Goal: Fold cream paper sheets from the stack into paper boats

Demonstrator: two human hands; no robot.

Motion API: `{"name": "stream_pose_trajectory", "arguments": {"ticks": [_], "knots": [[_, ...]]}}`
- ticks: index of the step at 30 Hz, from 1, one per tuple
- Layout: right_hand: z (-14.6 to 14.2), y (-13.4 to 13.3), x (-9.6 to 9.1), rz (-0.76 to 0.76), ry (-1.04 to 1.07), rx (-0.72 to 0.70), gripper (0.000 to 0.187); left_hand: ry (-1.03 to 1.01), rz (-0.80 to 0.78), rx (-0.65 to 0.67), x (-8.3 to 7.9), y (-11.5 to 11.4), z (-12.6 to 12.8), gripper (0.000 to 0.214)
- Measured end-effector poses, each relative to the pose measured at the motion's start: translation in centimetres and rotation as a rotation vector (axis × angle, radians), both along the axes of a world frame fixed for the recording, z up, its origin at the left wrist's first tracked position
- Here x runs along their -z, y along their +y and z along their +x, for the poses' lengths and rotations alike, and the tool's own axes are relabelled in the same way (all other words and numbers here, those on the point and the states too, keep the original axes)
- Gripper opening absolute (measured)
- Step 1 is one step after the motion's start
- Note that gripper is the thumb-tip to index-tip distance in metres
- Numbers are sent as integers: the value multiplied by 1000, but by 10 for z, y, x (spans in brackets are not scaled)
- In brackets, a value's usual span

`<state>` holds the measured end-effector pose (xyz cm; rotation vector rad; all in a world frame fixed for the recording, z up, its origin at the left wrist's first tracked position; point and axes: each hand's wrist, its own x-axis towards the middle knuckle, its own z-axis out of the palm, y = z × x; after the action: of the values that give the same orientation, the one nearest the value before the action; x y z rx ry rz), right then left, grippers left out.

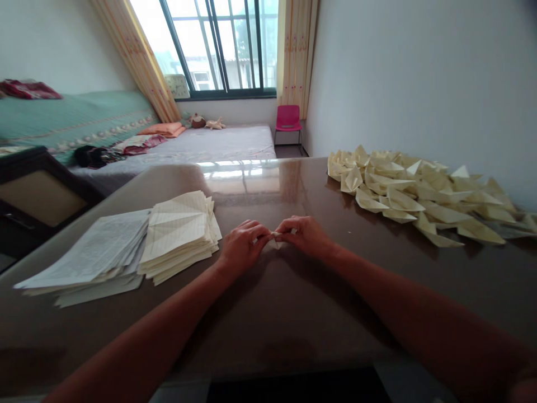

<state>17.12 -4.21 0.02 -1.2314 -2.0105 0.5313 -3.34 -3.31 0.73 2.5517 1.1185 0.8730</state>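
Between my two hands, just above the brown table, is a small folded piece of cream paper (276, 242). Its left end is pinched by my left hand (246, 242), fingers closed. On the opposite end my right hand (305, 235) is also closed, thumb and fingers pressed on the paper. Most of the folded shape is hidden by the fingers; a pointed flap shows below them. Left of my left hand lies a stack of lined cream sheets (178, 224). A large pile of folded paper boats (403, 184) covers the table's far right.
Printed white sheets (92, 246) lie beside the cream stack, at the left edge of the glossy brown table (277, 313). A wall (403, 78) borders the right side. Beyond the table are a bed (226, 143) and a pink chair (288, 118); a dark cabinet (42, 196) stands left.
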Motion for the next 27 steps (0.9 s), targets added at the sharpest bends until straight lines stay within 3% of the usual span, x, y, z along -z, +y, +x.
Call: {"name": "stream_pose_trajectory", "arguments": {"ticks": [7,14,20,27], "knots": [[7,-5,-9,170,-173,-77,22,-49,-35,-8,0,0,3,19],[5,-3,-7,183,-112,-70,21,-177,-110,13,2,2,4,19],[6,2,-4,85,85,-32,20,-296,-203,-33,-1,8,2,19],[12,15,1,-209,573,95,29,-562,-405,-191,0,18,-3,27]]}}
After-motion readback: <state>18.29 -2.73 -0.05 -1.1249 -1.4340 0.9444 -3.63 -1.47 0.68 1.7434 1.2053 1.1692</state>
